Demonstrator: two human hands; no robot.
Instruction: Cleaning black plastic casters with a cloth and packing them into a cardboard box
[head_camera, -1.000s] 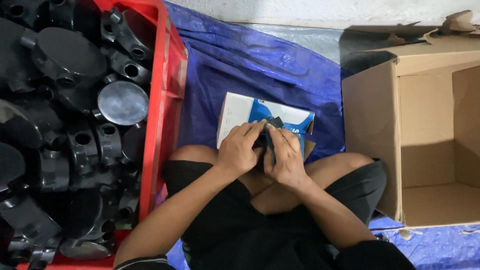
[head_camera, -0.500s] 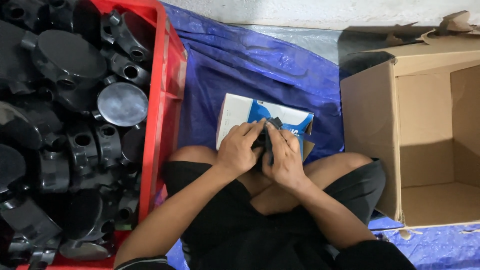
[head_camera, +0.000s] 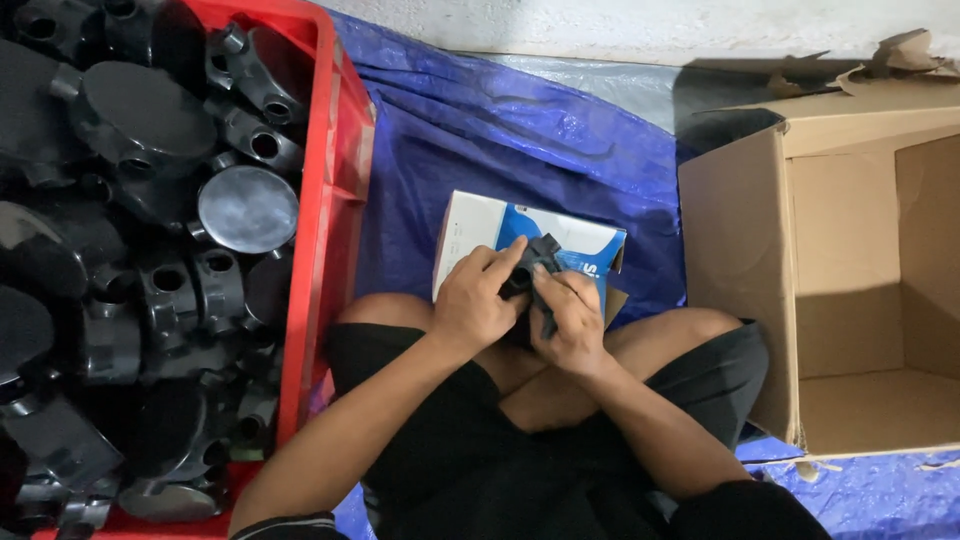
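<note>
Blue tarp (head_camera: 520, 140) under red crate (head_camera: 335, 200), cardboard box (head_camera: 740, 260).

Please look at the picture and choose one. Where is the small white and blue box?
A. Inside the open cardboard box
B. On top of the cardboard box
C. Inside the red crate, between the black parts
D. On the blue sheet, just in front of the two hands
D. The white and blue box lies on the blue sheet, just beyond the left hand and right hand, between the red crate and the cardboard box.

A small white-and-blue box (head_camera: 480, 228) lies left of an open brown carton (head_camera: 740, 250).
</note>
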